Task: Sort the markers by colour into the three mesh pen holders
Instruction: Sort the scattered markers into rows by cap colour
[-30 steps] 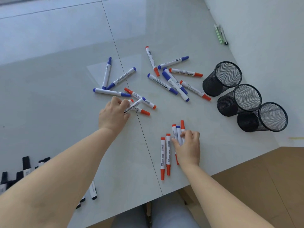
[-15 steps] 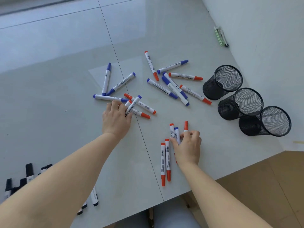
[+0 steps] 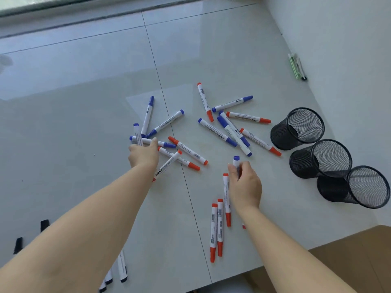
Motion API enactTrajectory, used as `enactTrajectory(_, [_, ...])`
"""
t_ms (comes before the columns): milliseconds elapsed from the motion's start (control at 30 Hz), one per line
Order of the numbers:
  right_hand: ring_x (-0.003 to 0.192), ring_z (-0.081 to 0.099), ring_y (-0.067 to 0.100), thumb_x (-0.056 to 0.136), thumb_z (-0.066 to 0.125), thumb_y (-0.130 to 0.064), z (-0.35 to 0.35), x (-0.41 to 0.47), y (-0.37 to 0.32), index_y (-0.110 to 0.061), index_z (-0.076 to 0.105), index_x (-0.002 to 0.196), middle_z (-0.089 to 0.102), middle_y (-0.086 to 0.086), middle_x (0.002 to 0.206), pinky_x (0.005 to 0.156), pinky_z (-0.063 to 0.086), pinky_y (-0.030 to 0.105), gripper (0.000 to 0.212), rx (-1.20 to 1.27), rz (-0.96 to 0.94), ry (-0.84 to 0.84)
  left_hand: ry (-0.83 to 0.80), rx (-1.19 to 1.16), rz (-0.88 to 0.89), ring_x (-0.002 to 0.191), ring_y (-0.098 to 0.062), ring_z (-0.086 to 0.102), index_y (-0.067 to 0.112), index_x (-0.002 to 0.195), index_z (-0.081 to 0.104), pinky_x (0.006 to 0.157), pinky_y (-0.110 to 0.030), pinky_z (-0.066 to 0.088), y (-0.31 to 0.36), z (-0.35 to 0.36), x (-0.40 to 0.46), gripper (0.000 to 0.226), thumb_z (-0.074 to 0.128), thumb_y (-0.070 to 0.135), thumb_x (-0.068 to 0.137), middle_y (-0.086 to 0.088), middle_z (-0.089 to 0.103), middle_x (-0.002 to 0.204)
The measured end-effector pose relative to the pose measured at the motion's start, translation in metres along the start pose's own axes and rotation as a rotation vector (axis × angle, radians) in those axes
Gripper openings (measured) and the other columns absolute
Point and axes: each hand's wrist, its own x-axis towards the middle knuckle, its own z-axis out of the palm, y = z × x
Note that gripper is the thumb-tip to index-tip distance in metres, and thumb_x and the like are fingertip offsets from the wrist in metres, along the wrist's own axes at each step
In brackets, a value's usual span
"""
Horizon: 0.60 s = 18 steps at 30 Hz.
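Markers, red- and blue-capped, scattered on a pale grey table [image 3: 63,123] beside three mesh pen holders.

From the left: black-capped markers [image 3: 122,269] lie at the near edge, partly hidden by the forearm. The left hand [image 3: 143,155] pinches a blue marker [image 3: 138,137] upright over a loose cluster of blue markers [image 3: 164,124], with a red marker [image 3: 169,163] slanting beneath it. Centre — a mixed pile [image 3: 230,130] of red and blue. Nearer, three red markers [image 3: 220,227] lie roughly parallel, and the right hand [image 3: 244,187] grips a second blue marker [image 3: 236,162], cap pointing away. Far right — the holders [image 3: 300,129], [image 3: 323,159], [image 3: 357,187] stand in a diagonal row, touching or nearly so.
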Motion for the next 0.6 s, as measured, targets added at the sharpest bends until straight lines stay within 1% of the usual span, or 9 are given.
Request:
enactTrajectory(33, [0.068, 0.050, 0.022, 0.094, 0.045, -0.037, -0.002, 0.008, -0.004, -0.014, 0.043, 0.080, 0.046, -0.005, 0.066, 0.059, 0.039, 0.034, 0.027, 0.039, -0.017, -0.023, -0.001, -0.003, -0.046, 0.090, -0.028, 0.052, 0.005, 0.124, 0.040, 0.071, -0.033, 0.037, 0.003, 0.003, 0.002, 0.059, 0.057, 0.045, 0.084, -0.014, 0.053, 0.116])
enactTrajectory(100, [0.063, 0.048, 0.020, 0.094, 0.042, -0.037, -0.006, 0.023, -0.011, -0.013, 0.044, 0.083, 0.045, -0.004, 0.065, 0.053, 0.035, 0.029, 0.027, 0.020, -0.072, -0.064, -0.007, 0.005, -0.125, 0.082, -0.025, 0.048, 0.005, 0.123, 0.041, 0.069, -0.032, 0.036, 0.007, 0.007, 0.007, 0.059, 0.059, 0.043, 0.082, -0.013, 0.053, 0.114])
enactTrajectory(200, [0.065, 0.047, 0.018, 0.094, 0.042, -0.040, -0.009, 0.049, -0.021, -0.013, 0.050, 0.086, 0.048, -0.005, 0.070, 0.050, 0.030, 0.026, 0.030, -0.079, -0.148, -0.122, -0.003, 0.000, -0.179, 0.077, -0.023, 0.047, 0.007, 0.123, 0.042, 0.065, -0.031, 0.035, 0.011, 0.010, 0.016, 0.052, 0.057, 0.036, 0.082, -0.011, 0.052, 0.107])
enactTrajectory(300, [0.074, 0.048, 0.020, 0.094, 0.045, -0.037, -0.005, 0.076, -0.032, -0.011, 0.054, 0.093, 0.053, 0.003, 0.091, 0.057, 0.032, 0.027, 0.028, -0.259, -0.255, -0.171, 0.037, 0.019, -0.191, 0.071, -0.023, 0.049, 0.010, 0.115, 0.048, 0.060, -0.030, 0.035, 0.013, 0.010, 0.026, 0.041, 0.055, 0.031, 0.081, -0.008, 0.053, 0.094])
enactTrajectory(367, [0.082, 0.053, 0.026, 0.093, 0.047, -0.031, 0.001, 0.093, -0.043, -0.011, 0.054, 0.103, 0.053, 0.006, 0.107, 0.059, 0.034, 0.029, 0.024, -0.366, -0.319, -0.173, 0.056, 0.049, -0.194, 0.060, -0.020, 0.047, 0.011, 0.104, 0.052, 0.053, -0.028, 0.032, 0.013, 0.010, 0.030, 0.031, 0.053, 0.031, 0.080, -0.004, 0.050, 0.079])
enactTrajectory(433, [0.088, 0.056, 0.030, 0.091, 0.047, -0.026, 0.009, 0.105, -0.053, -0.011, 0.053, 0.109, 0.052, 0.008, 0.115, 0.060, 0.033, 0.030, 0.024, -0.457, -0.369, -0.180, 0.078, 0.064, -0.189, 0.058, -0.019, 0.046, 0.011, 0.094, 0.052, 0.052, -0.028, 0.032, 0.012, 0.010, 0.033, 0.026, 0.052, 0.033, 0.080, -0.003, 0.047, 0.071])
enactTrajectory(500, [0.091, 0.057, 0.031, 0.091, 0.047, -0.023, 0.015, 0.113, -0.059, -0.012, 0.052, 0.112, 0.051, 0.007, 0.117, 0.061, 0.032, 0.030, 0.024, -0.536, -0.408, -0.211, 0.107, 0.075, -0.174, 0.064, -0.023, 0.049, 0.011, 0.089, 0.050, 0.056, -0.028, 0.034, 0.011, 0.008, 0.035, 0.026, 0.051, 0.036, 0.081, -0.003, 0.047, 0.071])
enactTrajectory(600, [0.088, 0.057, 0.028, 0.091, 0.044, -0.018, 0.020, 0.116, -0.061, -0.011, 0.050, 0.109, 0.056, 0.007, 0.109, 0.058, 0.032, 0.029, 0.021, -0.630, -0.446, -0.255, 0.139, 0.075, -0.150, 0.063, -0.023, 0.049, 0.012, 0.087, 0.049, 0.054, -0.028, 0.032, 0.010, 0.003, 0.036, 0.031, 0.048, 0.042, 0.083, -0.003, 0.049, 0.072])
